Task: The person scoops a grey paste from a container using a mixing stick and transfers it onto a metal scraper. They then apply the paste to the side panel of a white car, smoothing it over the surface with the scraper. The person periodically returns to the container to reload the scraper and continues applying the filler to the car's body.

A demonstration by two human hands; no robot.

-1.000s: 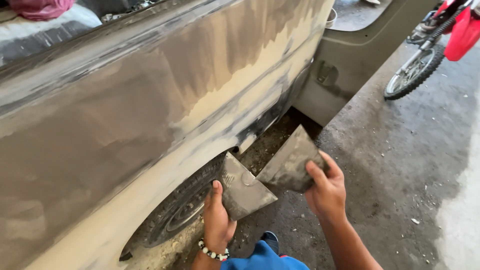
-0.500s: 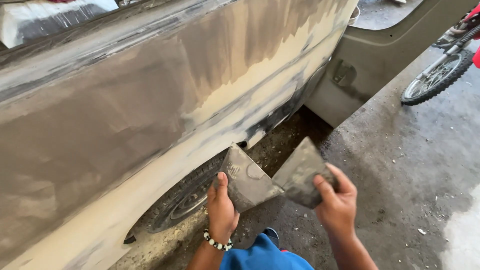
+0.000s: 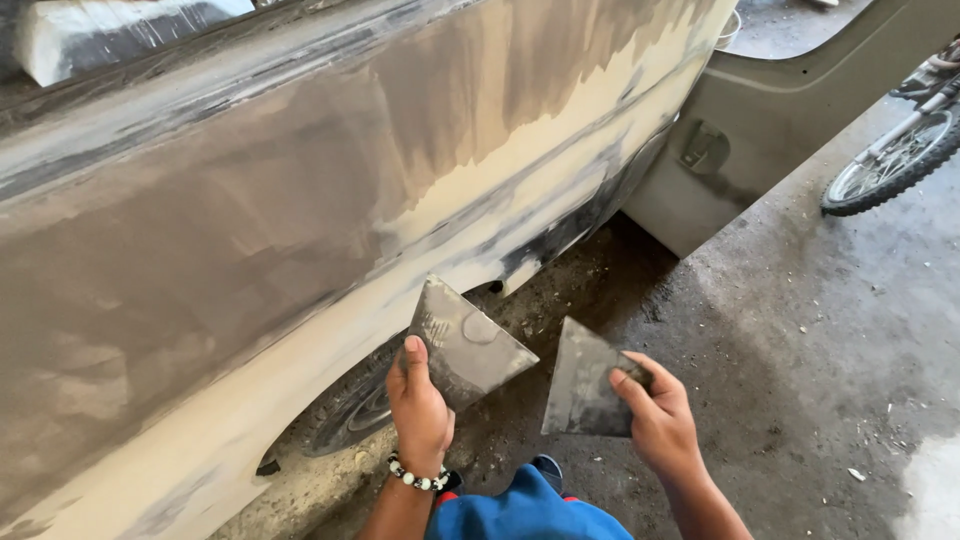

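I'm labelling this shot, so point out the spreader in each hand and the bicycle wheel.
Left-hand spreader (image 3: pixel 468 345), head view, middle of the blade.
Right-hand spreader (image 3: pixel 582 385), head view, middle of the blade.
Bicycle wheel (image 3: pixel 893 163), head view, spokes.

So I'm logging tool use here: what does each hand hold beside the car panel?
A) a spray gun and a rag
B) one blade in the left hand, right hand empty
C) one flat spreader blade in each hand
C: the left hand grips one grey spreader blade and the right hand grips a second blade, apart from each other.

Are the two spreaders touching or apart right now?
Apart: floor shows between the left spreader and the right spreader.
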